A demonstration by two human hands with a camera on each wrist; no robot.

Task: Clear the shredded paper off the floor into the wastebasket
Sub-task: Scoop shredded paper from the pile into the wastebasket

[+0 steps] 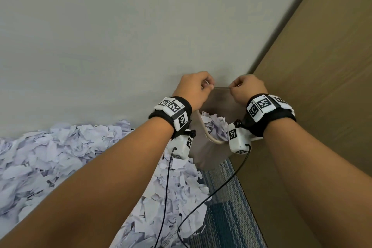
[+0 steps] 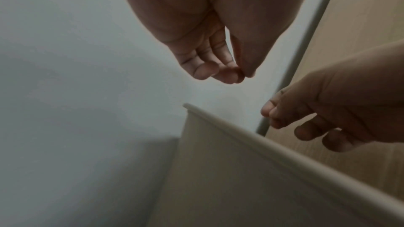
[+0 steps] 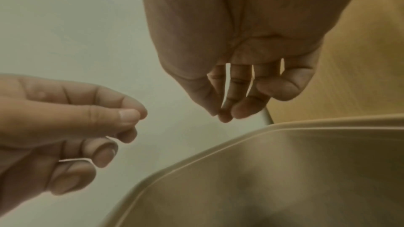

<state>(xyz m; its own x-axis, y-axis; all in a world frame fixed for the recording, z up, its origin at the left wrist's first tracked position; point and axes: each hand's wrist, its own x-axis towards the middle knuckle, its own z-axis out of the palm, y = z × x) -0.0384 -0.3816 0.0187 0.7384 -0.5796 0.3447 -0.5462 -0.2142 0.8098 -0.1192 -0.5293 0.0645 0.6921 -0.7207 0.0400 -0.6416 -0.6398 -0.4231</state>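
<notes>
Across the lower left of the head view your biggest mass is the shredded paper — a pale heap on the floor, spreading from the left edge toward the bottom centre and lying up against the foot of the grey wall. To the right of it a strip of blue striped carpet shows, bordered by the brown wooden panel that fills the right side of the frame.

Just below centre stands the beige wastebasket, in the corner where wall and panel meet. It holds a pile of the same paper scraps, reaching near the rim. More scraps lie on the floor touching its base on the left.

Your left hand and right hand hang side by side above the far rim of the wastebasket, apart from each other. Both have their fingers curled with thumb tips meeting fingertips — whether any scrap is pinched between them you cannot tell from these views; the wrist views show nothing clearly held in either hand.
</notes>
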